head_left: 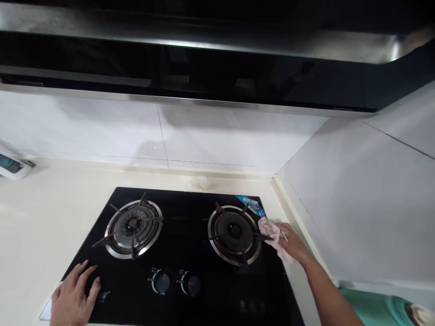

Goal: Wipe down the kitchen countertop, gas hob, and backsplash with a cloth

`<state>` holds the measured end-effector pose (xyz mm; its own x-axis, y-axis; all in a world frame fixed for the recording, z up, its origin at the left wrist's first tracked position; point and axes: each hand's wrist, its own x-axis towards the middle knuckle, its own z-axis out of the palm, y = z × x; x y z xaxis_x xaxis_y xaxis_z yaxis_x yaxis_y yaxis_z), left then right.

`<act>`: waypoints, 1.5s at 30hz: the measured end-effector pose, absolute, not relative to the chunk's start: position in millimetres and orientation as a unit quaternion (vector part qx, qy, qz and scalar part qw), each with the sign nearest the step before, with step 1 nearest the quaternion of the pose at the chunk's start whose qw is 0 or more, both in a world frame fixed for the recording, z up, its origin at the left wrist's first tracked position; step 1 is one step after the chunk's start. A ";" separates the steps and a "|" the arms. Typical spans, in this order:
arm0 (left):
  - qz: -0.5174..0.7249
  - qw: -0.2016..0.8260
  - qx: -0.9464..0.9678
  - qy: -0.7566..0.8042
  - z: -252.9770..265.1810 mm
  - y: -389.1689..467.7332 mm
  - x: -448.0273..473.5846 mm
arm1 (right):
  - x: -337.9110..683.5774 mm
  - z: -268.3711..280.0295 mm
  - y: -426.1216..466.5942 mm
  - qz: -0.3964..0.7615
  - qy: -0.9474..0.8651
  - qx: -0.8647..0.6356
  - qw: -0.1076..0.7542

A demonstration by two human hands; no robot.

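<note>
Cloth (272, 235) — a small pinkish rag — sits bunched on the black glass cooktop (183, 253) right at the outer edge of the right burner (234, 234), on the side facing the corner wall. The right hand (294, 246) is on top of it, fingers curled over and pressing the wad down against the glass, so it's gripping the rag rather than lying flat. Part of the cloth pokes out toward the burner ring, and a bit more shows under the palm toward the near edge.

The relation that matters: the rag lies just burner-side of the right hand, touching the pan-support prong that sticks out that way. The forearm comes in from the lower right on a diagonal, so its line runs straight across the burner. A blue sticker (250, 204) sits on the back corner of the glass, just beyond the cloth.

The left hand (73, 299) is well apart from all that — over at the near left corner of the cooktop, fingers spread and resting flat, holding nothing. It's nearer the left burner (133, 222) and a white slip (47, 310) peeking out beside it. The two knobs (176, 283) sit between the hands along the front edge, closer to neither in any obvious way.

Cream counter (41, 213) all around, range hood (217, 59) overhead, and a white gadget (12, 166) back by the left wall.
</note>
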<state>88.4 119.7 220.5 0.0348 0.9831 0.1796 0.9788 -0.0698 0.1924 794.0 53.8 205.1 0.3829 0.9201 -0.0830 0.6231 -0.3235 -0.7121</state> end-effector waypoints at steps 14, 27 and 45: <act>0.144 -0.030 0.723 0.675 206.1 118.0 77.8 | 784.7 226.1 228.2 0.189 -0.651 -0.721 0.144; 0.129 -0.021 0.710 0.692 208.6 116.0 79.7 | 775.1 251.9 294.7 0.294 -0.742 -0.599 0.068; 0.098 -0.001 0.708 0.699 206.7 117.6 69.6 | 680.4 261.9 311.0 0.239 -0.810 -0.536 0.001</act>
<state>69.6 117.6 206.7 0.0035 0.9901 0.1406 0.9905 -0.0228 0.1359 680.4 311.0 261.9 -0.4245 0.8690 -0.2545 0.8681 0.3107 -0.3871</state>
